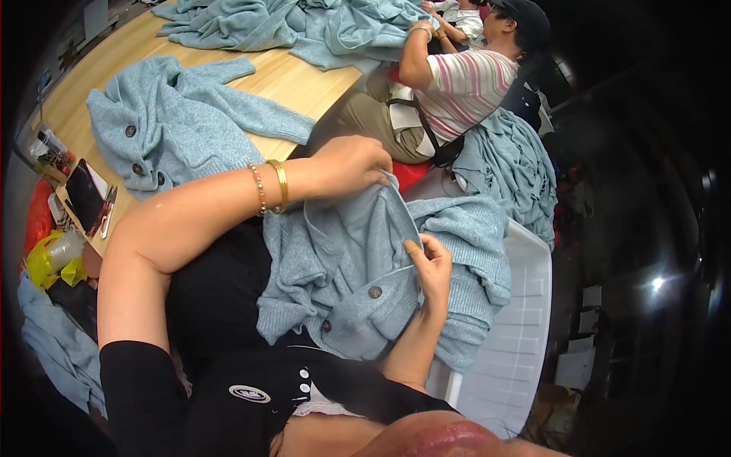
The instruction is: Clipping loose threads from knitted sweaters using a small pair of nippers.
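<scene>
A light blue knitted cardigan (346,259) with dark buttons lies bunched across my lap. My left hand (352,166), with bracelets at the wrist, pinches the far end of its front band. Closer to me, my right hand (432,276) grips the same band between thumb and fingers, the thumb wrapped in something tan. Between the two hands the band is drawn out straight. Below my right hand, a button (375,292) shows on the cardigan's front.
Another blue cardigan (171,126) lies on the wooden table (327,87), with a heap of knitwear (304,27) behind it. A co-worker in a striped shirt (472,87) sits ahead. Right of me stands a white plastic bin (518,320). A phone (85,196) sits at the table's left edge.
</scene>
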Demonstrator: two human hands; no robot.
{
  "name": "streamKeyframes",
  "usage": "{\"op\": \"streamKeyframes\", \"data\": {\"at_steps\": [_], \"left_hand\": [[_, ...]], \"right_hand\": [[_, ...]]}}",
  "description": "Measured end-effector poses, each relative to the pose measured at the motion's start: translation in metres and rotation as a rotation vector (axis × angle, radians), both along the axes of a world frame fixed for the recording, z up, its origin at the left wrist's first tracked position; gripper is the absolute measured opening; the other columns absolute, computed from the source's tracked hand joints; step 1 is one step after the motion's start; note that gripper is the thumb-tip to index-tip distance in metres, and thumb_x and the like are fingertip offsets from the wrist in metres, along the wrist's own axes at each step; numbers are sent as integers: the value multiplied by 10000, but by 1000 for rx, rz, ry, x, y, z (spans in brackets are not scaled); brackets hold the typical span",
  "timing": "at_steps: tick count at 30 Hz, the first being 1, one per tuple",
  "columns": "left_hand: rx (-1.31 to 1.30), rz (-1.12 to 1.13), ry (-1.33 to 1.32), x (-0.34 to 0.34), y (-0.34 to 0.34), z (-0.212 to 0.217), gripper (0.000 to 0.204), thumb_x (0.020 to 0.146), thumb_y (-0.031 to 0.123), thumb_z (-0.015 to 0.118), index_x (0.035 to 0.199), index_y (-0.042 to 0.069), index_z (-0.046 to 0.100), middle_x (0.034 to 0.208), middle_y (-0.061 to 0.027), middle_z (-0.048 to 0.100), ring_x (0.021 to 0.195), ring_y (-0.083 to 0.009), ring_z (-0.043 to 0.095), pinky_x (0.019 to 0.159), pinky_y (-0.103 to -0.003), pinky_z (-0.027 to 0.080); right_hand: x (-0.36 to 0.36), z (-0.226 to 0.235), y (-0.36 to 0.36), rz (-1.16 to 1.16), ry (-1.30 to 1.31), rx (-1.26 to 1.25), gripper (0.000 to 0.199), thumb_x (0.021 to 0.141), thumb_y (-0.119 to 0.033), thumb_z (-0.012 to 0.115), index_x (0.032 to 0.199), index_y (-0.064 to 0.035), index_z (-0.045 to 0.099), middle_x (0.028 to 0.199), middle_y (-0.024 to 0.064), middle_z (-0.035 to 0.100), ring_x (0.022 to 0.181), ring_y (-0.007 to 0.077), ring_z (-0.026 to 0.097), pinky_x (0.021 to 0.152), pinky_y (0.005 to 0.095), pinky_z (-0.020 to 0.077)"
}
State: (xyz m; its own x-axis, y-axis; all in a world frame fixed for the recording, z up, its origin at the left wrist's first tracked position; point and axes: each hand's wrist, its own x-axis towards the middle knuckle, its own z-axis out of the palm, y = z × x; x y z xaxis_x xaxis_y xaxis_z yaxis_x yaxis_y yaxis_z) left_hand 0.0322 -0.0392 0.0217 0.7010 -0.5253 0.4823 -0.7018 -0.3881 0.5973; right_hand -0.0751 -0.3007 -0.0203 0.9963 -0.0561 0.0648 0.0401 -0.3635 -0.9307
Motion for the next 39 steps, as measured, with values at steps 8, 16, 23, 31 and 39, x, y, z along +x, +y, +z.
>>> {"op": "streamKeyframes", "data": {"at_steps": [8, 16, 23, 31, 39], "left_hand": [[280, -251, 490, 3, 10, 8, 284, 755, 246, 781, 802, -10, 667, 673, -62, 625, 624, -139, 572, 582, -314, 457], [322, -347, 807, -2, 18, -12, 81, 799, 93, 699, 787, 16, 680, 650, -22, 619, 613, -102, 577, 552, -272, 465], [-10, -112, 899, 22, 9, -22, 212, 927, 289, 614, 892, 95, 538, 762, 26, 526, 629, -68, 484, 542, -245, 428], [-139, -190, 1039, 26, 26, -14, 213, 884, 291, 672, 964, 94, 666, 825, 31, 625, 725, -60, 568, 672, -225, 458], [183, -153, 921, 28, 38, -15, 229, 858, 256, 695, 847, 31, 656, 722, -19, 566, 678, -109, 557, 621, -244, 493]], "right_hand": [[-5, 15, -37, -95, -184, 546, 228, 863, 9, 592, 1081, 64, 628, 1029, 101, 668, 894, 130, 619, 831, 226, 461], [-18, 12, -45, -192, -199, 665, 359, 848, 50, 552, 1204, 39, 508, 938, 75, 633, 819, 91, 609, 709, 188, 481], [-23, 13, -52, -289, -80, 464, 286, 848, -10, 638, 1127, -15, 574, 843, 1, 635, 594, 14, 525, 499, 144, 397], [-35, -1, -57, -341, -96, 274, 291, 824, -17, 697, 1107, -19, 629, 962, 10, 666, 692, 6, 530, 586, 138, 373], [-35, -10, -60, -386, -111, 139, 220, 850, -75, 697, 1067, -49, 678, 867, -40, 643, 625, -1, 493, 517, 147, 364]]}}
